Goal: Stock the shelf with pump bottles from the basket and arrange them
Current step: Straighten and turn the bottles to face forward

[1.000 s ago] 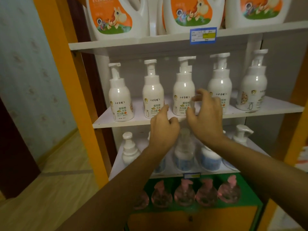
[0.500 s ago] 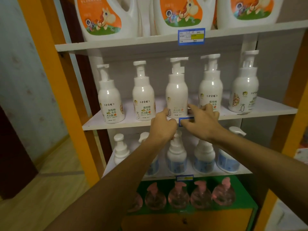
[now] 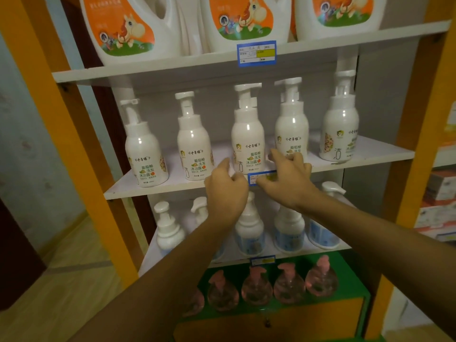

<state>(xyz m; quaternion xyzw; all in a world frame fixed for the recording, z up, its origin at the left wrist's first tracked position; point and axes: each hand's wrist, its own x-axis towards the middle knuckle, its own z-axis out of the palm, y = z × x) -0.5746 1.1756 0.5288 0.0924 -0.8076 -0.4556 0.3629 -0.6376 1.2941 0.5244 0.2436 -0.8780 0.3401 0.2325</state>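
Middle shelf [image 3: 370,154]: white board carrying five white pump bottles in a row, all upright, labels facing out.
Centre pump bottle [image 3: 247,134]: third in the row, standing at the front edge of the shelf, directly above the blue price tag [image 3: 261,177].
Left hand [image 3: 225,191]: raised at the shelf edge, fingers loosely curled; thumb and forefinger touch the lower left side of the centre pump bottle. Full grip cannot be confirmed.
Right hand [image 3: 287,180]: fingers bent, resting at the bottle's lower right and over the price tag; partly covers the base of the fourth bottle [image 3: 291,129].
Lower shelf [image 3: 328,249]: white-and-blue pump bottles, partly hidden by both forearms.
Bottom level: pink pump bottles [image 3: 288,287] in a row.
Top shelf: large white jugs [image 3: 244,18] with orange labels.
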